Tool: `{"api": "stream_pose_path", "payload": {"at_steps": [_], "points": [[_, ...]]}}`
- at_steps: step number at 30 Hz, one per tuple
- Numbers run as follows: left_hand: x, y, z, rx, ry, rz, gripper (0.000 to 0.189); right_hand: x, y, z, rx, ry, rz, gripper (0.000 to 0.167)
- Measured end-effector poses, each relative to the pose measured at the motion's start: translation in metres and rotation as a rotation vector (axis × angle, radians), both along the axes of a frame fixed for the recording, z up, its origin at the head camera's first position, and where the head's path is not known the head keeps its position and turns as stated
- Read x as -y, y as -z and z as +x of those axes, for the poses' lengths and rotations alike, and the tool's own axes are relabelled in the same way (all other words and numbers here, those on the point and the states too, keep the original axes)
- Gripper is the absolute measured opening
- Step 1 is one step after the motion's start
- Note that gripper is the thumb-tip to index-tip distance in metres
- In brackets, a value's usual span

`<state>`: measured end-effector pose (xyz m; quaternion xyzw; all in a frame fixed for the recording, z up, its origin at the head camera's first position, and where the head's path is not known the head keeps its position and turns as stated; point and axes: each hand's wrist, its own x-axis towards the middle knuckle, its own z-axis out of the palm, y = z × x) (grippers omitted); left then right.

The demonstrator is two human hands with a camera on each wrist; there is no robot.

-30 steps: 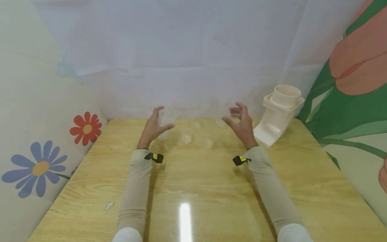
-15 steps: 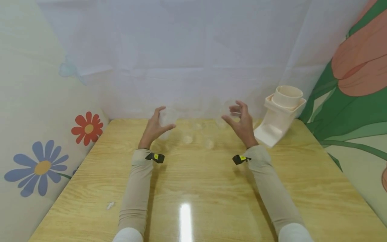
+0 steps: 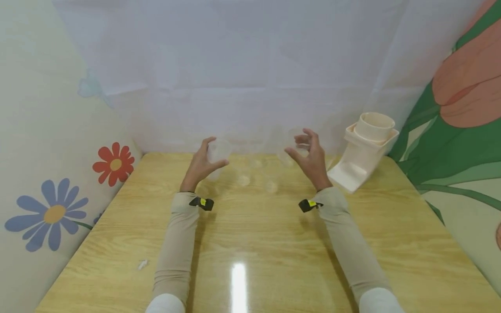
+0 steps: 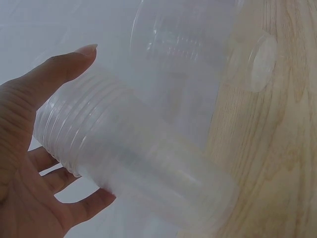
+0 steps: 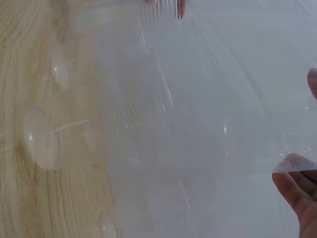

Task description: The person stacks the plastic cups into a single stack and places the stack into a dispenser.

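Gripping a tilted stack of clear plastic cups [image 4: 148, 144], the left hand [image 3: 201, 164] is wrapping its thumb and fingers about the rims, spread as wide as the stack. Well apart from it, the right hand [image 3: 312, 161] is forming a similar wide curve and holding a clear cup [image 5: 262, 134] near the rim, its outline faint. Both are hovering or resting by the back edge of the desk [image 3: 235, 234]; whether the bases are touching it is hard to tell. Between the hands, several loose cups [image 3: 271, 187] are standing just in from the back edge.

Toward the desk's back right corner, a cream holder with a round ring on top [image 3: 362, 148] is standing beside the right hand. A small white scrap [image 3: 142, 264] is lying toward the left edge, and a bright light streak is shining near the front edge. White creased cloth [image 3: 235, 65] is hanging behind, with flower-printed hangings [image 3: 55, 215] flanking the desk.

The cups are looking smooth, thin and see-through, the stacked rims forming close ridges; the desktop is showing pale wavy wood grain under gloss. Beige sleeves [image 3: 176, 248] are wrinkling along both forearms.
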<state>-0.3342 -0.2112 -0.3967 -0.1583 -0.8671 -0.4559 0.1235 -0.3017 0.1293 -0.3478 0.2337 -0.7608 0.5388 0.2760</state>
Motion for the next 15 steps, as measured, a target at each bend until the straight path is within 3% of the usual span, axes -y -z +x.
{"api": "stream_pose_path", "payload": {"at_steps": [15], "points": [[-0.0003, 0.0002, -0.0014, -0.002, 0.002, -0.002, 0.093, 0.0081, -0.0052, -0.0009, -0.021, -0.029, 0.005, 0.069]]}}
